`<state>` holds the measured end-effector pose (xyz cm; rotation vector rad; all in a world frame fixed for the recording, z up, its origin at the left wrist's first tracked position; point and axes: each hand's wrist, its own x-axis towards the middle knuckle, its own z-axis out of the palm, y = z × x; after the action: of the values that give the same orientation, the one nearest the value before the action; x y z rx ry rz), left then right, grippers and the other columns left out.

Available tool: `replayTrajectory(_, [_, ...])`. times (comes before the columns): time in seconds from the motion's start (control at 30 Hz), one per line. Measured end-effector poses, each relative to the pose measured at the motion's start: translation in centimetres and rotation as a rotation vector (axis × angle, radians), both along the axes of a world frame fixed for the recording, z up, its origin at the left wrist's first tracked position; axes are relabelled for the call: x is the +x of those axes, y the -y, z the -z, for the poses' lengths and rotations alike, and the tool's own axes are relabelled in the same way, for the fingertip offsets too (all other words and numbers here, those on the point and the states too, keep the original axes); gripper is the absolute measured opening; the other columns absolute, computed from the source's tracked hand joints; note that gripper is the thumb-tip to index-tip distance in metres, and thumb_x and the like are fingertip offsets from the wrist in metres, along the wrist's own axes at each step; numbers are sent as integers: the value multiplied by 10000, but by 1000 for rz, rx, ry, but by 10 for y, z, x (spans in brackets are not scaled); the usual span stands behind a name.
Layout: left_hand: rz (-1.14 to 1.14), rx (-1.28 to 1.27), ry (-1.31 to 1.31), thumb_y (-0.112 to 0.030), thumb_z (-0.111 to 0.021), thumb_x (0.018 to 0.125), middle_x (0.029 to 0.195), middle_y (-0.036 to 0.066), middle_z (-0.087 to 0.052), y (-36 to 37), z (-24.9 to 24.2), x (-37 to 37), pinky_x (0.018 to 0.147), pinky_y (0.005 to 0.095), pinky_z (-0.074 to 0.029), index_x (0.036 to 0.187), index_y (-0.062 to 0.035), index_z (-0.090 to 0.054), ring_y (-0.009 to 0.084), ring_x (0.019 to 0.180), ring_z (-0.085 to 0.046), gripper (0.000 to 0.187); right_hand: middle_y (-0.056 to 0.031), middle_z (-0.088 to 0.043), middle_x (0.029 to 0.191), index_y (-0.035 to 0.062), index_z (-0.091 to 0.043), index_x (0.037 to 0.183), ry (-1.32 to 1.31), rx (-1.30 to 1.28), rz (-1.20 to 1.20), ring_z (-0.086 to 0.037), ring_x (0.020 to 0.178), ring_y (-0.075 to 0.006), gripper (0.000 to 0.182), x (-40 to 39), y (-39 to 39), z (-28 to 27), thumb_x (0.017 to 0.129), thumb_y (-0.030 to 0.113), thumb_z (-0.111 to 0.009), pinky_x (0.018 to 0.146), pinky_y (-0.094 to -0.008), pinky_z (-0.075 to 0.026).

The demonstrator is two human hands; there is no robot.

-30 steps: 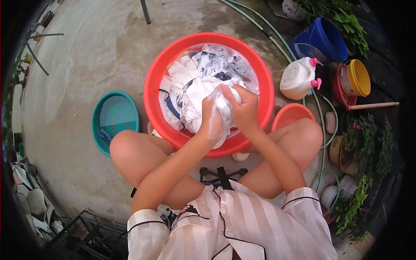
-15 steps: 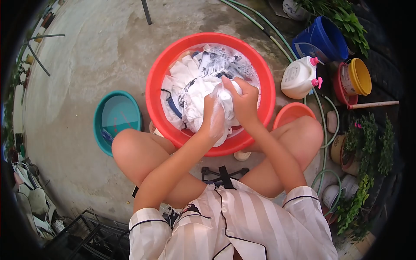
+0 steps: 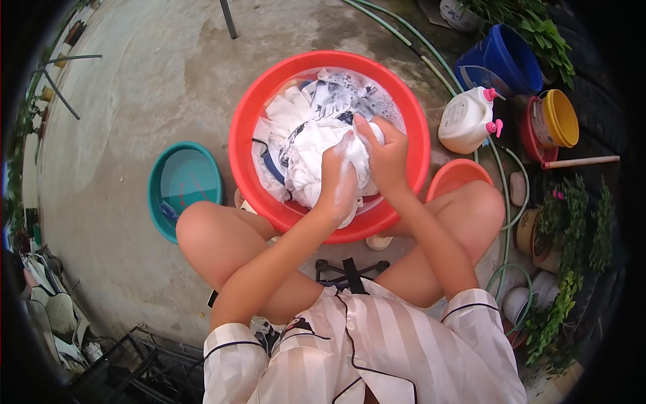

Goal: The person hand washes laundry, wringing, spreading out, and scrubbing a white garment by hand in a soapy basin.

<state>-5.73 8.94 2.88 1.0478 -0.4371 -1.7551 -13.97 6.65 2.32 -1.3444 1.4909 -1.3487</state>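
Between my knees stands a red basin (image 3: 243, 108) of sudsy water, filled with wet clothes. Over its right half, my left hand (image 3: 340, 172) is closed on a bunched white garment (image 3: 316, 148), with foam on the fingers and wrist. My right hand (image 3: 387, 151) grips the same cloth just to the right, its thumb up by the left hand's fingertips. Part of the cloth is hidden behind both hands and hangs below them. A white garment with dark trim (image 3: 272, 161) lies at the basin's left, and a dark-patterned piece (image 3: 333, 94) soaks among bubbles at the far side.
A teal basin (image 3: 156, 180) with water stands left. At right are an orange basin (image 3: 452, 170), a white detergent jug (image 3: 464, 121) with pink pumps, a blue bucket (image 3: 481, 64), a yellow bucket (image 3: 564, 120), a green hose (image 3: 503, 259) and potted plants (image 3: 568, 215).
My hands have shifted slightly against each other, staying closed on the white cloth. The whole view has moved a few pixels; the basins and bottles stand where they were.
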Motion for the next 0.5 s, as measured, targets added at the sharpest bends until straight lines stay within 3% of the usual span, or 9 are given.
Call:
replayTrajectory(0.13, [-47,2,-257,-348,-404,910,695,-2,-513,7,18,9,555,232,-415,802,-114,-524,98,612,-508,284,-95,-446,495,28,-452,549,-255,-362,-197,-431,406,-246,323,9,-20,2,740,161,-677,412,-322,-336])
replayTrajectory(0.2, [53,-44,-679,-366,-410,901,686,-2,-505,18,45,18,562,236,-425,785,-127,-512,101,621,-520,284,-97,-449,495,34,-461,551,-371,-474,-300,-453,412,-249,309,10,-28,0,733,158,-679,412,-324,-343])
replayTrajectory(0.23, [37,-92,-468,-355,-405,905,689,-5,-508,16,48,19,557,238,-419,796,-121,-520,97,622,-516,283,-98,-451,496,37,-466,553,-430,-529,-352,-464,415,-251,302,11,-29,-2,729,156,-680,411,-325,-347])
replayTrajectory(0.3, [23,-134,-15,-333,-395,914,693,-11,-513,12,43,20,548,240,-407,816,-107,-536,88,625,-508,284,-113,-462,507,25,-471,566,-364,-409,-287,-464,427,-262,300,10,-27,-3,744,162,-670,426,-320,-355])
replayTrajectory(0.4, [-90,80,-55,-267,-375,937,769,-1,-539,4,-2,3,582,245,-418,906,-63,-553,91,671,-516,272,-130,-483,531,3,-481,593,-54,-43,-90,-451,441,-215,311,7,-9,-3,791,185,-637,452,-305,-357])
replayTrajectory(0.5, [38,-56,76,-264,-382,939,931,14,-565,0,7,4,690,244,-457,1036,-45,-520,95,831,-562,275,-139,-494,537,-6,-493,609,122,116,-21,-446,454,-186,313,-4,4,5,810,197,-621,462,-304,-360])
